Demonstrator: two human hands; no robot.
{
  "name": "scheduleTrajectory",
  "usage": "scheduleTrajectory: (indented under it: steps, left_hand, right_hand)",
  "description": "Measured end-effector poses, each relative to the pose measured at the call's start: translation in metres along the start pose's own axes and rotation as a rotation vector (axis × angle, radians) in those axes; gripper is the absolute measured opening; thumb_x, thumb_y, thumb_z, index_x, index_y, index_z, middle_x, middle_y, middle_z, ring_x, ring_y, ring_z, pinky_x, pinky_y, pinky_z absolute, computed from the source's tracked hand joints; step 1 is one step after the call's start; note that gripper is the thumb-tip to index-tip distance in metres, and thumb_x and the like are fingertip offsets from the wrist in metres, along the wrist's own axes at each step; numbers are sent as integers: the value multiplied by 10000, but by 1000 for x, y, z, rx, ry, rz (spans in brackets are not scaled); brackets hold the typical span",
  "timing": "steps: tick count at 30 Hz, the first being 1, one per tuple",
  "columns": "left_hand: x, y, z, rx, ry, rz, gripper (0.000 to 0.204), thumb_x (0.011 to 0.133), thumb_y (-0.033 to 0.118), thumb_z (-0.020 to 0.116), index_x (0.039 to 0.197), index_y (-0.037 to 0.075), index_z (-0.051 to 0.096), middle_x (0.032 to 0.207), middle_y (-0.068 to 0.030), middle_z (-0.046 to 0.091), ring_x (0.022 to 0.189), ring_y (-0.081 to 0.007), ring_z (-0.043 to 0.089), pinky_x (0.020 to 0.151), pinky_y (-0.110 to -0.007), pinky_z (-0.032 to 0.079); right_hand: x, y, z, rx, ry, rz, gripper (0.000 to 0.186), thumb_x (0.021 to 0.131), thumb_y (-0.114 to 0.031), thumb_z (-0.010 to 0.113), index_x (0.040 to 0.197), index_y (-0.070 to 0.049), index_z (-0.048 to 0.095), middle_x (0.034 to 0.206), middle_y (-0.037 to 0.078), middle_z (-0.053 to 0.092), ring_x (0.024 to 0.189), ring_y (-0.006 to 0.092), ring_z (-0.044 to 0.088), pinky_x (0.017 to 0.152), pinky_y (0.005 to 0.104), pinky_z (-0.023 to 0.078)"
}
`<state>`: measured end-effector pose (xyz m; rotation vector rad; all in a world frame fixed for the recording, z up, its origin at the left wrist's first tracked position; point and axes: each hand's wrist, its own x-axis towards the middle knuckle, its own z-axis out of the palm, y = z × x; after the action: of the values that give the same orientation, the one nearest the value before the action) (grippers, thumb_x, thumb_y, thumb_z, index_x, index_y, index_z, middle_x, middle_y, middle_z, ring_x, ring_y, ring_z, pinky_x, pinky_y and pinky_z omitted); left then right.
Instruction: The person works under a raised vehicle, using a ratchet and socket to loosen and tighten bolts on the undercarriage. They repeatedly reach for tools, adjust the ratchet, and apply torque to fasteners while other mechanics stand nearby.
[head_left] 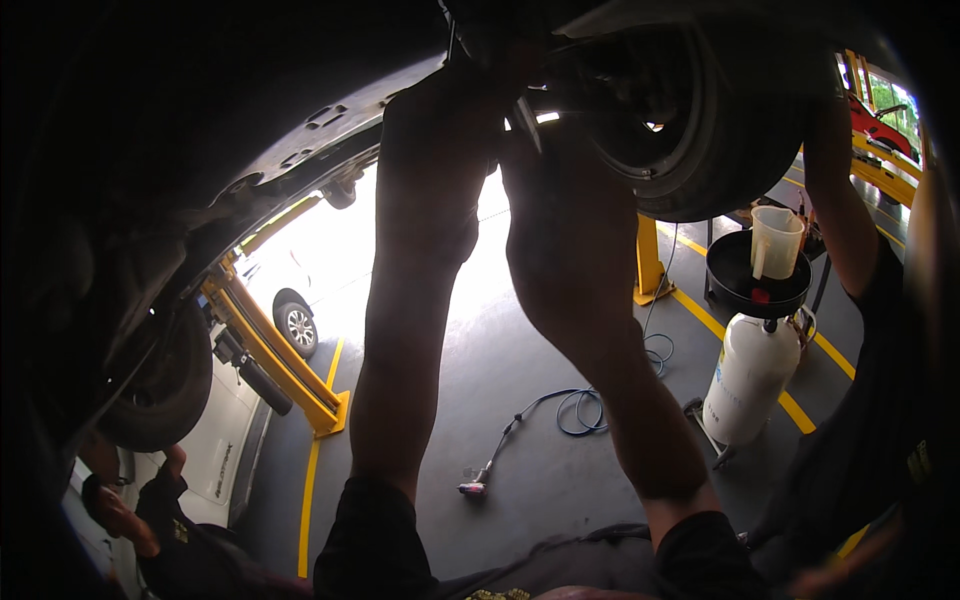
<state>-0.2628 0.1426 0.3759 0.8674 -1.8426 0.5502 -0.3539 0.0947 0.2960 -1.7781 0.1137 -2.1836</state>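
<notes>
Both my arms reach up under a raised vehicle, beside its wheel [660, 130]. My left hand [455, 92] is lost in deep shadow by the underbody, so its fingers do not show. Close by on the right, my right hand [552, 142] is up near the inner side of the wheel, also too dark to make out its fingers. A thin pale metal strip [528, 124] shows between the two hands; whether either one grips it I cannot tell.
A yellow lift post [270, 340] stands at the left, near another tyre [160, 380] and a person [170, 510]. An air tool [474, 487] with a blue hose [575, 410] lies on the floor. At right are a white oil drainer [752, 375], a plastic jug [776, 243] and another person's raised arm [838, 190].
</notes>
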Motion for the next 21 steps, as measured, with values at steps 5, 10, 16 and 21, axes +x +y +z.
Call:
scheduleTrajectory:
  steps: [5, 10, 16, 21]
  left_hand:
    - [-45, -15, 19, -143, 16, -112, 375, 959, -6, 592, 1327, 4, 518, 1051, -121, 599, 837, -152, 625, 700, -256, 542]
    - [-181, -43, 36, -1164, 160, -966, 348, 992, -7, 516, 1336, -37, 479, 1128, -134, 578, 924, -154, 612, 756, -237, 551]
    - [-322, -37, 93, -2171, 374, -1544, 326, 1031, -8, 426, 1347, -86, 432, 1220, -149, 553, 1027, -157, 595, 823, -214, 562]
    - [-399, -7, 121, -1441, 18, -1668, 265, 1056, 215, 521, 1215, 17, 599, 1153, -62, 622, 1002, -120, 616, 826, -208, 543]
  right_hand:
    - [-2, 8, -29, 166, -156, 48, 261, 1040, -266, 546, 1015, -10, 587, 673, 59, 560, 466, 159, 454, 474, 291, 409]
    - [-62, -16, -62, 486, -245, 725, 191, 1003, -192, 594, 925, -24, 547, 761, 89, 563, 609, 240, 528, 578, 339, 451]
    - [-178, 46, -90, -447, -608, 330, 225, 946, -269, 664, 960, -46, 635, 742, 139, 639, 664, 326, 668, 564, 418, 497]
    - [-237, 32, -117, -344, -724, 996, 245, 890, -320, 723, 1027, -118, 741, 776, 121, 735, 757, 300, 733, 693, 399, 550]
